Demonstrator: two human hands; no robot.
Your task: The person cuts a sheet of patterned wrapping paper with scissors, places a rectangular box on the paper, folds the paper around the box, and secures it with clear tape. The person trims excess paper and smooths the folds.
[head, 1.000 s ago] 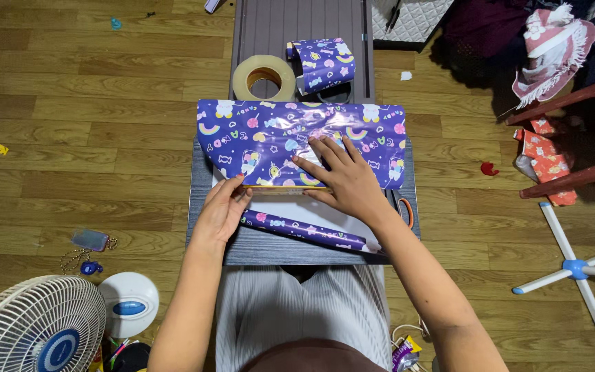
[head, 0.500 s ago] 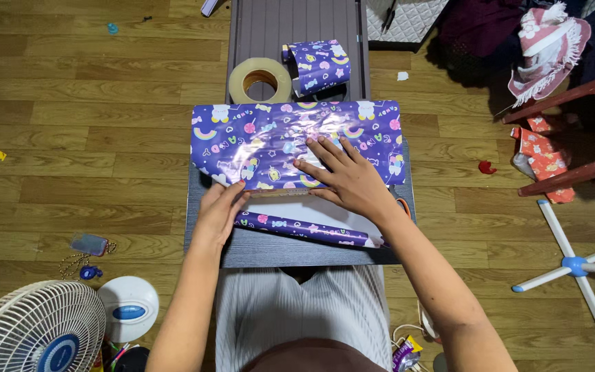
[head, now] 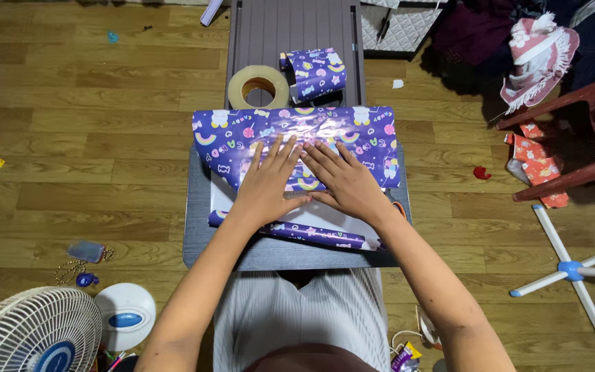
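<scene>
- The left hand [head: 264, 184] is lying flat and spread wide on the purple wrapping paper [head: 297, 141], fingers pointing away from the person. It is gripping nothing.
- The right hand [head: 344, 180] is lying flat just beside it, also spread wide, palm down on the same paper. The two hands are almost touching at the fingertips.
- Both arms are reaching straight forward from the body and coming close together at the wrists, so the hands are making a pointed shape.
- The step looks like pressing the folded paper down flat over something. What is under the paper is hidden, so I cannot tell what it is.
- The paper is sitting on the dark lap table [head: 201, 241], across its far half. A white underside of the paper is showing near the hands, and a curled purple edge [head: 297, 233] is lying closer to the person.
- The next move, I think, needs one hand to be holding the fold down while the other is reaching for the tape roll [head: 259, 85], which is lying just past the paper on the grey board [head: 270, 27].
- A small rolled piece of the same paper [head: 315, 71] is sitting right beside the tape.
- Orange scissor handles [head: 399, 207] are peeking out at the right edge of the paper.
- On the wood floor [head: 91, 151], a white fan [head: 29, 334] is standing at the bottom left and a red chair [head: 573, 138] is far off to the right.
</scene>
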